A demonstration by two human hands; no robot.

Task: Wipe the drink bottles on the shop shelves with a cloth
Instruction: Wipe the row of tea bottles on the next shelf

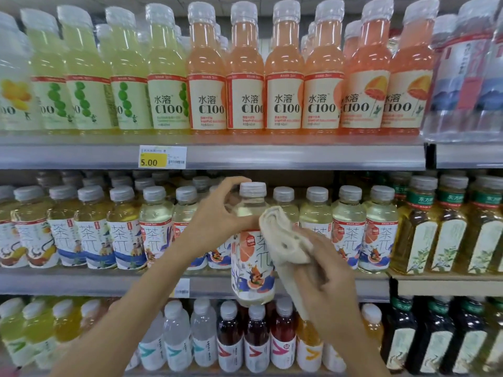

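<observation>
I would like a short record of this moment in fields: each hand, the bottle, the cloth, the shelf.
left hand: grips the tea bottle just below its cap
right hand: holds the cloth against the bottle
tea bottle: upright, cap on, held in front of the middle shelf
cloth: beige, bunched, touching the bottle's upper right side
price tag: reads 5.00

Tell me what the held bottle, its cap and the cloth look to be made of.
The held bottle: probably clear glossy plastic; pale liquid shows through and the shoulder glints. The cap: whitish, likely plastic, ridged, perhaps film-wrapped. The cloth: soft matte beige fabric, folding limply in the right hand.
</observation>
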